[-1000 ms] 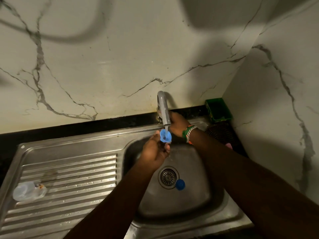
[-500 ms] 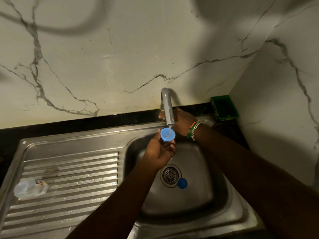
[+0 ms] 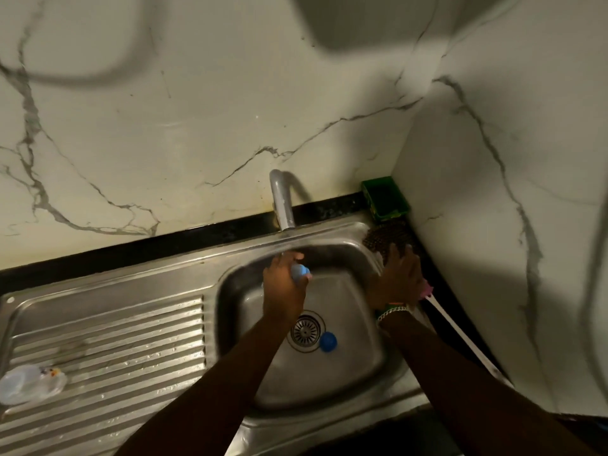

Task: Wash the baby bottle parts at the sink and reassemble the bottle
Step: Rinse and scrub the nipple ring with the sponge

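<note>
Since a second ago the right hand has left the tap and now lies over the sink's right rim beside a dark scrubber; its fingers look spread and fairly straight, and whether they pinch anything beneath cannot be told. A pink-ended brush with a white handle lies just beside that hand on the dark counter. The left hand has drawn back slightly from under the spout and grips a small light-blue bottle part over the basin. No stream shows clearly at the spout. Judgement: the rinse of this part is likely finished or paused, and the right hand is fetching a scrubbing tool, so washing is in its early phase. The held part looks blurred; its long axis appears to run roughly left to right, with the rounded end toward the basin's right side, though this is uncertain. A second blue round part rests in the basin just beside the drain. The clear bottle body lies on its side on the drainboard, well apart, long axis roughly left to right. Reassembly is not yet begun.
</note>
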